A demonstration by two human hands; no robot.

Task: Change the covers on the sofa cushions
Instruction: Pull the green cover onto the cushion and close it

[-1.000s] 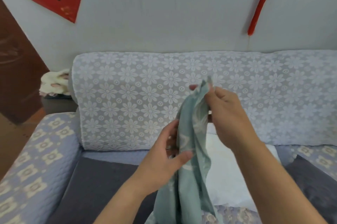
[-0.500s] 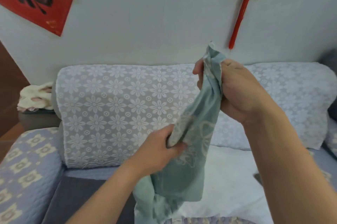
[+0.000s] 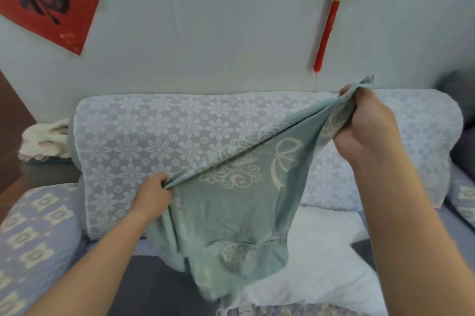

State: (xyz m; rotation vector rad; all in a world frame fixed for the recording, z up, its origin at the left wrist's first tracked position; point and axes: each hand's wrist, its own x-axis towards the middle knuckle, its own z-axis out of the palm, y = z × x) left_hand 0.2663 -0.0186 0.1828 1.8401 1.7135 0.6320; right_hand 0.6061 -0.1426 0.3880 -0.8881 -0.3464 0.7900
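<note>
Two hands stretch green cushion cover taut above sofa seat: left hand pinches lower corner, right hand grips upper corner, raised. Bare white cushion insert lies below on seat. Old cover seems off; insert not yet inside cover, closing pending.

Sofa w/ lace throw over backrest; white cushion insert lying on seat, dark gray seat pad beside it.

Stretched green cover blocks centre; white cushion beneath; dark seat lower left open.
</note>
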